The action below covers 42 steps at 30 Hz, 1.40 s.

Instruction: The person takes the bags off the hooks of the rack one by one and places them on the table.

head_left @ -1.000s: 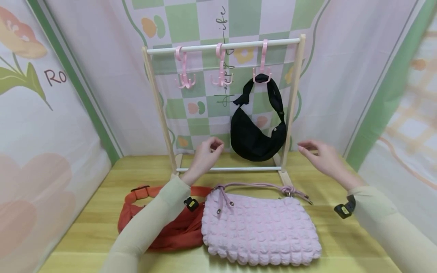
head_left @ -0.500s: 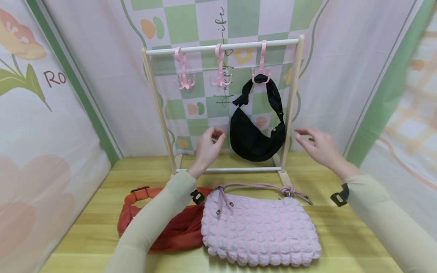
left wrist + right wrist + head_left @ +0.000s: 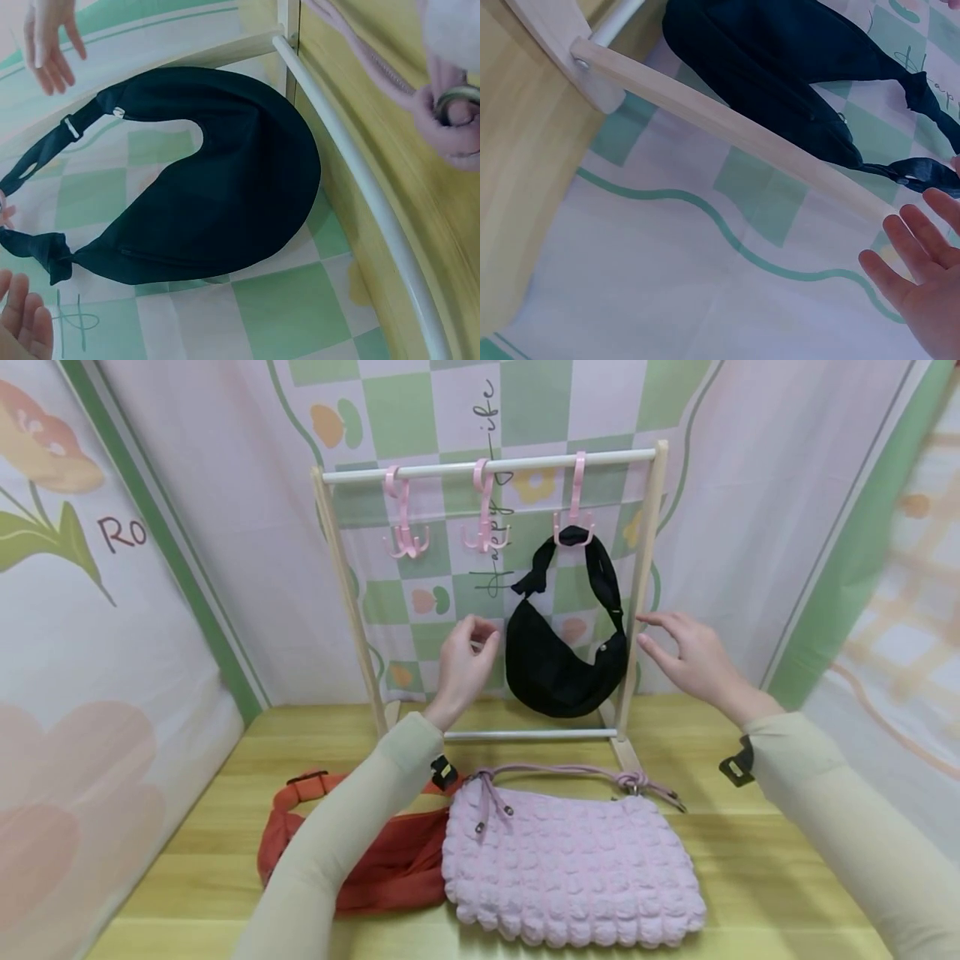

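A black shoulder bag hangs by its strap from the rightmost pink hook on the rack. My left hand is raised just left of the bag, fingers loosely bent and holding nothing. On the other side, my right hand is beside the rack's right post, its fingers extended and holding nothing. In the left wrist view the black bag lies between both hands, apart from them. The right wrist view has my right-hand fingers close to the wooden post; whether they touch it I cannot tell.
Two more pink hooks hang from the white top bar with nothing on them. A pink quilted bag lies on the wooden table in front, beside an orange-red bag partly covered by my left sleeve.
Both hands have risen. The right hand has also moved slightly left, closer to the rack's right post. The black bag and the bags on the table stay in place.
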Available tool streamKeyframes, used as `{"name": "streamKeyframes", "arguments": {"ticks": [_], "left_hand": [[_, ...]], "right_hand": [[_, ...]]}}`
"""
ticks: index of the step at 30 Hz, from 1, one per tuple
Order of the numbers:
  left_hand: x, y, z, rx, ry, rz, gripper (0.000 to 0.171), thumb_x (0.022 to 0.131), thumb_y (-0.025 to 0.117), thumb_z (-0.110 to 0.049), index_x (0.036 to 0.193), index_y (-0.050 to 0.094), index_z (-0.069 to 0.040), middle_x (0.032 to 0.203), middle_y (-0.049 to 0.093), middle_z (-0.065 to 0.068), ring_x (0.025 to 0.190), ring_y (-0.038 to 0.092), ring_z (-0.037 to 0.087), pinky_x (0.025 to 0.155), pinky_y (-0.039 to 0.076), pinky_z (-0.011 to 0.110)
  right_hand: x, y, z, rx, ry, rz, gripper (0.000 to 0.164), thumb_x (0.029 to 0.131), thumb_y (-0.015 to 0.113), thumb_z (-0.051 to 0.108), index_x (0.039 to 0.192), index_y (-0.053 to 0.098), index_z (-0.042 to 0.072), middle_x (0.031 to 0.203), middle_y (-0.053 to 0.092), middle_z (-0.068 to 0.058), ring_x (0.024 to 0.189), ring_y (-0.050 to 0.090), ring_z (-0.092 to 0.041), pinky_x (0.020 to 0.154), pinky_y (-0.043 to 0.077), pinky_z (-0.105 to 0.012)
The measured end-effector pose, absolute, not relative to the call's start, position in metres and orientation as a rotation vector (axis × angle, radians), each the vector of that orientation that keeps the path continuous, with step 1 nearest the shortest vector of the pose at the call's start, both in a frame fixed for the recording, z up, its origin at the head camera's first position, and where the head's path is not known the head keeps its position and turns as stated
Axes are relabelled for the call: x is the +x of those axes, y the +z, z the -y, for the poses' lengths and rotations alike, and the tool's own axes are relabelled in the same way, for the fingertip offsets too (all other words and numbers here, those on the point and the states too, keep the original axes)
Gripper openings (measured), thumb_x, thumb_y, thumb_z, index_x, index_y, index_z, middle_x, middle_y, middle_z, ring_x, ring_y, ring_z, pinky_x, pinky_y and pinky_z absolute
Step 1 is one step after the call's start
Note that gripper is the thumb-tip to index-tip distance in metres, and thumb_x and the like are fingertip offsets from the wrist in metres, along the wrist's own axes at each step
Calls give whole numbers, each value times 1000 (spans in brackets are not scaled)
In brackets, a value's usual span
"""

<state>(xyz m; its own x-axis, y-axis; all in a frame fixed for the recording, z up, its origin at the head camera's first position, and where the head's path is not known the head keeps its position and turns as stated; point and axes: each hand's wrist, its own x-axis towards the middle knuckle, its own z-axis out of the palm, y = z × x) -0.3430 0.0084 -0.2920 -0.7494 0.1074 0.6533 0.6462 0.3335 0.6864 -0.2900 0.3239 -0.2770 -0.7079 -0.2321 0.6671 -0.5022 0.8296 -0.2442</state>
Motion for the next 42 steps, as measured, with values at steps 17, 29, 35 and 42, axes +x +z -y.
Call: {"name": "streamKeyframes", "arguments": {"ticks": [17, 29, 35, 42], "left_hand": [[-359, -285, -15, -618, -1446, 2078, 10, 91, 60, -13, 99, 61, -6, 97, 61, 6, 90, 57, 15, 77, 50, 23], [-371, -277, -16, -574, -1403, 2120, 20, 90, 61, -16, 107, 62, -6, 105, 61, 6, 98, 55, 17, 86, 47, 26], [-376, -272, -17, -566, -1407, 2155, 27, 91, 60, -17, 115, 61, -6, 112, 62, 6, 103, 54, 17, 90, 45, 27], [-382, -266, -20, -582, -1393, 2180, 31, 91, 60, -16, 119, 60, -5, 118, 62, 7, 109, 54, 21, 96, 44, 32]], "right_hand": [[-308, -250, -321, 637, 469, 2320, 37, 95, 56, 19, 126, 56, -2, 121, 57, -27, 112, 52, -44, 91, 42, -59], [-312, -227, -317, 662, 431, 2348, 39, 96, 54, 19, 128, 53, -3, 123, 54, -29, 113, 51, -46, 93, 41, -61], [-314, -217, -316, 648, 436, 2375, 41, 97, 54, 22, 131, 52, -1, 126, 52, -29, 116, 48, -47, 96, 39, -61], [-315, -210, -316, 684, 403, 2351, 39, 96, 55, 21, 130, 53, 1, 122, 55, -27, 112, 52, -45, 91, 43, -60]]}}
